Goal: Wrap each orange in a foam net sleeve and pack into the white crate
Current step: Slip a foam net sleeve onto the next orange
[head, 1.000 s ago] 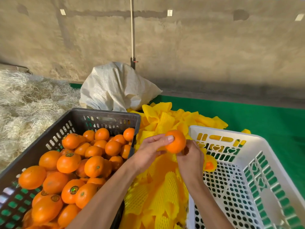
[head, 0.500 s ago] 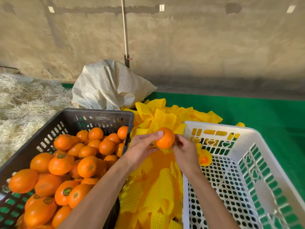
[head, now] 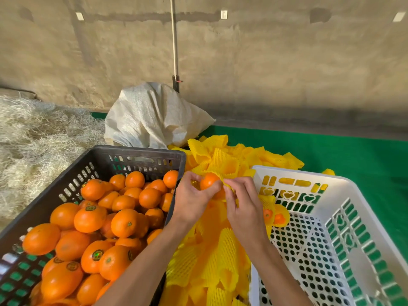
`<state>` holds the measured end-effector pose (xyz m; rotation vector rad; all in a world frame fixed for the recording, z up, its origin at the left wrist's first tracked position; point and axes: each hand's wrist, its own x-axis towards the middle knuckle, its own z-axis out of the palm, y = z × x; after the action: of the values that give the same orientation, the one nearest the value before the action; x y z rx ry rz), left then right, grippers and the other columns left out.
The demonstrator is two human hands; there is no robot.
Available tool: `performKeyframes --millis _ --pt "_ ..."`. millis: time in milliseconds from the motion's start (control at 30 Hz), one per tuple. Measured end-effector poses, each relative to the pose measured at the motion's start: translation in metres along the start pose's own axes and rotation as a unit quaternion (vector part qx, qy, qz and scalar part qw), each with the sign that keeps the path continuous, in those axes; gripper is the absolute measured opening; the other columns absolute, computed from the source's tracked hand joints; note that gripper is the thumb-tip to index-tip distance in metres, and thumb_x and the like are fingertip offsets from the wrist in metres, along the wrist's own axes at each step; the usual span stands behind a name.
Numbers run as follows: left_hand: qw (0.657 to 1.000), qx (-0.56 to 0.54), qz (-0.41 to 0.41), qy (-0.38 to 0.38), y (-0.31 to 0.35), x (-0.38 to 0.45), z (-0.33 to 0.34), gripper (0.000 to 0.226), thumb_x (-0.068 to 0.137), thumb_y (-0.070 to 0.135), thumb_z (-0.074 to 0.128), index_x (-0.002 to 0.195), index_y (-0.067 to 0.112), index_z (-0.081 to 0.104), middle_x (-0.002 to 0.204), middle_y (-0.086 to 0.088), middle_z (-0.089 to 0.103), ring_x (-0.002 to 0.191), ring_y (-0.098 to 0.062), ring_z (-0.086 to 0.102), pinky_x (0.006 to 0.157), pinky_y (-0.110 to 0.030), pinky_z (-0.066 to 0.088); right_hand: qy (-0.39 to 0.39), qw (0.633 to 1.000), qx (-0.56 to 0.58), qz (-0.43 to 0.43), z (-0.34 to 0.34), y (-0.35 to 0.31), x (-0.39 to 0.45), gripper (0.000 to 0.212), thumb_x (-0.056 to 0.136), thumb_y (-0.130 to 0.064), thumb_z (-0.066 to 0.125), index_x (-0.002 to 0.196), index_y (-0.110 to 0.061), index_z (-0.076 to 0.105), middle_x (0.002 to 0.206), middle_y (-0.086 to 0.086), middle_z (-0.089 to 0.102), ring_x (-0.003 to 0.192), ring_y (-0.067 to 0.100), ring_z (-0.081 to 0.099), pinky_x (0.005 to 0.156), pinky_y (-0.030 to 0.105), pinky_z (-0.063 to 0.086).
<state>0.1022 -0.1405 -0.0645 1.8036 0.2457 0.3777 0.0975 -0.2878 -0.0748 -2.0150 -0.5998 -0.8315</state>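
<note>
Holding the orange point(head: 208, 181) at frame centre in your left hand point(head: 192, 200), keep your right hand point(head: 241, 203) pinching the foam net sleeve point(head: 228, 186); stretch it wide, sliding evenly toward the white crate point(head: 344, 219).

Green mat point(head: 344, 151) — on it black crate point(head: 136, 152), white crate point(head: 344, 184), yellow foam sleeves point(head: 220, 257), white sack point(head: 154, 120).

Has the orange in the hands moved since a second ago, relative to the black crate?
Yes. The orange now sits nearer the black crate, close beside its far right corner, with the yellow foam sleeve starting over its right side.
</note>
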Motion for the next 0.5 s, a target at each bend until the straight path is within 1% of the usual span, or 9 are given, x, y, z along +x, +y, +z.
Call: performKeyframes --millis 67,100,167,200,233,300,367,433,500 --pt "1.0 -0.023 -0.002 0.011 -0.001 -0.001 0.0 0.05 0.079 0.047 0.086 0.105 0.02 0.055 0.085 0.001 0.056 0.057 0.002 0.046 0.05 -0.018 0.04 0.004 0.998 0.024 0.052 0.006 -0.004 -0.002 0.023 0.097 -0.006 0.065 0.12 -0.011 0.065 0.11 -0.003 0.053 0.094 0.005 0.057 0.076 0.014 0.05" --pt "0.998 -0.069 -0.011 0.008 0.0 -0.001 0.001 0.051 0.079 0.046 0.086 0.111 0.023 0.053 0.093 0.001 0.056 0.064 0.004 0.05 0.054 -0.018 0.046 0.008 0.995 0.024 0.094 0.008 -0.004 -0.002 0.028 0.095 -0.006 0.067 0.121 -0.014 0.063 0.109 -0.006 0.05 0.09 0.005 0.057 0.073 0.015 0.05" --pt "0.983 -0.18 -0.041 -0.016 0.004 -0.001 0.0 0.062 0.08 0.043 0.086 0.127 0.033 0.047 0.117 0.003 0.054 0.095 -0.003 0.062 0.071 -0.026 0.061 -0.004 0.984 0.014 0.18 0.011 0.0 -0.003 0.034 0.092 -0.009 0.067 0.123 -0.019 0.059 0.107 -0.008 0.047 0.085 0.008 0.056 0.069 0.021 0.052" --pt "0.977 -0.203 -0.051 -0.036 0.005 0.0 -0.001 0.069 0.08 0.042 0.086 0.135 0.039 0.045 0.127 0.006 0.053 0.108 -0.008 0.063 0.077 -0.033 0.063 -0.022 0.977 0.024 0.209 0.011 0.003 -0.005 0.031 0.094 -0.012 0.066 0.122 -0.02 0.059 0.107 -0.007 0.05 0.086 0.008 0.058 0.07 0.024 0.053" --pt "0.974 -0.208 -0.058 -0.066 0.005 0.0 0.0 0.073 0.08 0.042 0.085 0.141 0.043 0.045 0.133 0.009 0.054 0.115 -0.011 0.063 0.081 -0.037 0.064 -0.042 0.97 0.058 0.231 0.01 0.006 -0.006 0.025 0.096 -0.015 0.063 0.12 -0.022 0.06 0.108 -0.006 0.056 0.089 0.01 0.062 0.072 0.024 0.054" --pt "0.962 -0.225 -0.08 -0.131 0.005 0.0 0.002 0.062 0.085 0.04 0.08 0.141 0.036 0.055 0.138 0.003 0.061 0.117 -0.017 0.067 0.089 -0.044 0.062 -0.073 0.946 0.159 0.273 0.008 0.008 -0.008 0.021 0.102 -0.02 0.058 0.119 -0.031 0.061 0.111 -0.006 0.066 0.097 0.011 0.067 0.075 0.018 0.054" --pt "0.943 -0.254 -0.104 -0.187 0.003 0.0 0.003 0.05 0.092 0.035 0.074 0.138 0.021 0.06 0.135 -0.008 0.067 0.118 -0.026 0.069 0.099 -0.051 0.057 -0.075 0.934 0.198 0.289 0.005 0.01 -0.008 0.024 0.104 -0.023 0.055 0.122 -0.038 0.06 0.112 -0.011 0.07 0.098 0.003 0.069 0.077 0.015 0.054" --pt "0.932 -0.264 -0.106 -0.224 0.0 0.002 0.003 0.05 0.093 0.027 0.075 0.137 0.008 0.058 0.131 -0.013 0.069 0.12 -0.032 0.067 0.101 -0.051 0.056 -0.072 0.946 0.158 0.273 0.003 0.013 -0.008 0.028 0.104 -0.024 0.055 0.13 -0.031 0.06 0.113 -0.012 0.071 0.099 -0.002 0.068 0.079 0.012 0.053" --pt "0.942 -0.241 -0.095 -0.215 -0.002 0.003 0.003 0.051 0.087 0.02 0.082 0.13 0.004 0.061 0.123 -0.014 0.072 0.116 -0.034 0.069 0.096 -0.048 0.059 -0.062 0.959 0.105 0.255 0.003 0.018 -0.008 0.03 0.104 -0.026 0.056 0.133 -0.02 0.062 0.114 -0.01 0.069 0.1 -0.005 0.065 0.082 0.012 0.053"
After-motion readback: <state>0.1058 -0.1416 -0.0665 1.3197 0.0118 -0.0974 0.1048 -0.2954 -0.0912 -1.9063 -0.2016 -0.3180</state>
